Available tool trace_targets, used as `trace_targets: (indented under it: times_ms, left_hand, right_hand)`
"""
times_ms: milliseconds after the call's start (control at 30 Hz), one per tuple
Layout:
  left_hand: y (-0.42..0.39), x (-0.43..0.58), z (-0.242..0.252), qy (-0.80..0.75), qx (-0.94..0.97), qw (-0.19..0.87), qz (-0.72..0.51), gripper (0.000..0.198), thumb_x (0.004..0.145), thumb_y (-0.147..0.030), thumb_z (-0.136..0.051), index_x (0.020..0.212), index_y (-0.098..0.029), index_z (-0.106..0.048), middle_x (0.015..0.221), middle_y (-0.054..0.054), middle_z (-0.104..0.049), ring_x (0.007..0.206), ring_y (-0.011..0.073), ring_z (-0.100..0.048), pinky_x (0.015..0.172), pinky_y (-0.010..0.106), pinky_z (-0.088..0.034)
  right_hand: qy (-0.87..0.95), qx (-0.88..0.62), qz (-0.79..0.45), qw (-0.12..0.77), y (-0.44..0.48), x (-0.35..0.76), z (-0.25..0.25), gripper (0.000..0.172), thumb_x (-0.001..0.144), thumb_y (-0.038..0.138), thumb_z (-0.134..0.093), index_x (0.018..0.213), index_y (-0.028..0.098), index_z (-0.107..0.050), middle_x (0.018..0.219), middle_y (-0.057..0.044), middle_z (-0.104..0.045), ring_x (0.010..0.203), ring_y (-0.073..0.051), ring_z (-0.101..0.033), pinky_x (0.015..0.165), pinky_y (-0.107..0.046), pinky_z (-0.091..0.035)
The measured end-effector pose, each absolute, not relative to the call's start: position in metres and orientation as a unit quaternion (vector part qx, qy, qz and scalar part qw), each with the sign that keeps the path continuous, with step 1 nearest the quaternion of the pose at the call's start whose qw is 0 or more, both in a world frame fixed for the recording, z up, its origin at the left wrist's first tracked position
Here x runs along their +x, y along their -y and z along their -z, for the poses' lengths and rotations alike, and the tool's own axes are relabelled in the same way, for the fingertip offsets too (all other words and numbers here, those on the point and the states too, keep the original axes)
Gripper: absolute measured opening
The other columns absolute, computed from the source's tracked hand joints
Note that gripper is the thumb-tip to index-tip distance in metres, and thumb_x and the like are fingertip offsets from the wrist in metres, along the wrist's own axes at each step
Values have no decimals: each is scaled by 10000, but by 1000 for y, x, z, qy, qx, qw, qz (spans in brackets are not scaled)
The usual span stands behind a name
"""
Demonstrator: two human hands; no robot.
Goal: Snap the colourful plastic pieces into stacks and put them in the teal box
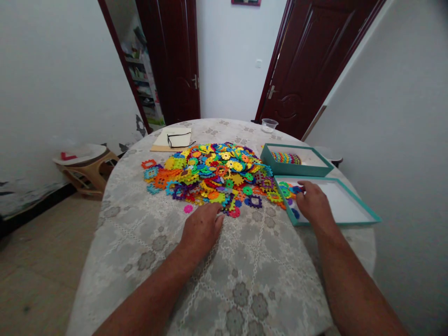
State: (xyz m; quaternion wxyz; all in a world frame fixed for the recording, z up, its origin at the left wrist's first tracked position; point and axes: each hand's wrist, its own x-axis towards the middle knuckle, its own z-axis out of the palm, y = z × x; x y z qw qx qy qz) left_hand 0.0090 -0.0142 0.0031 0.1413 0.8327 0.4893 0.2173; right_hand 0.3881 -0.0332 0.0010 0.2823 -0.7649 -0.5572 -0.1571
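Bright plastic pieces (213,175) in orange, yellow, green, blue, purple and pink lie heaped in a wide pile on the middle of a round surface (147,233) covered with a pale patterned cloth. The left hand (201,229) rests palm down on the cloth at the near edge of the pile, its fingertips (219,215) touching or just beside a pink piece (234,213) and a pale one; whether its grip is clamped on anything I cannot tell, since the fingers are bent under and hide what they meet. A lone pink disc (188,208) lies just left of that hand, apart from the pile.

The right hand (314,201) lies over the near left corner of a teal tray (350,205) with a white floor, fingers curled toward a few loose pieces in that corner; the grip looks drawn together, but what, if anything, it holds is hidden. A blue piece (296,213) shows just under the wrist side of the hand. The tray sits just right of the pile, touching its edge.

Behind it a second teal box (308,167) holds a neat row (286,157) of stacked coloured pieces along its left side.

At the far side of the surface lie a cream notebook (171,140) with glasses (179,139) on top, and a clear cup (269,125) well apart to the right. A low stool (86,163) stands on the floor to the left, and two dark red doors (175,60) fill the wall beyond.
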Motion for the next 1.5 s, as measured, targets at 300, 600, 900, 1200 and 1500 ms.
trace_targets:
  times_ms: [300,600,900,1200,1500]
  left_hand:
    - [16,11,-3,-465,872,70,-135,217,977,-228,-570,1147,-184,-697,1200,119,-705,1156,285,-610,1043,436,-481]
    - [18,10,5,-417,891,77,-159,283,951,-217,-600,1226,-197,-666,1276,113,-672,1199,287,-571,1082,452,-448]
    - [25,14,-5,-396,904,89,-136,174,936,-217,-626,1098,-198,-686,1134,110,-693,1084,291,-604,974,440,-507]
    - [-6,-12,-5,-473,845,72,-237,414,954,-209,-636,1366,-196,-593,1365,129,-616,1247,283,-583,1076,429,-504]
    - [-15,6,5,-453,870,47,-190,436,903,-199,-704,1325,-265,-621,1320,93,-600,1177,280,-563,1018,417,-503]
  right_hand:
    - [754,-589,73,282,35,288,9,328,957,226,-528,1253,204,-667,1237,-142,-688,1188,-300,-604,1067,-489,-486]
    - [759,-626,61,168,29,274,25,406,935,182,-554,1332,157,-637,1283,-170,-670,1205,-314,-576,1087,-501,-444]
    - [778,-602,-8,178,39,270,14,321,912,209,-579,1222,178,-654,1124,-123,-643,1079,-275,-593,989,-419,-486]
    - [756,-619,-26,212,41,266,15,341,962,288,-588,1292,206,-613,1226,-135,-635,1156,-286,-616,1014,-427,-494]
    - [803,-537,-111,234,49,256,9,429,915,312,-643,1331,215,-598,1195,-110,-661,1089,-271,-632,976,-419,-510]
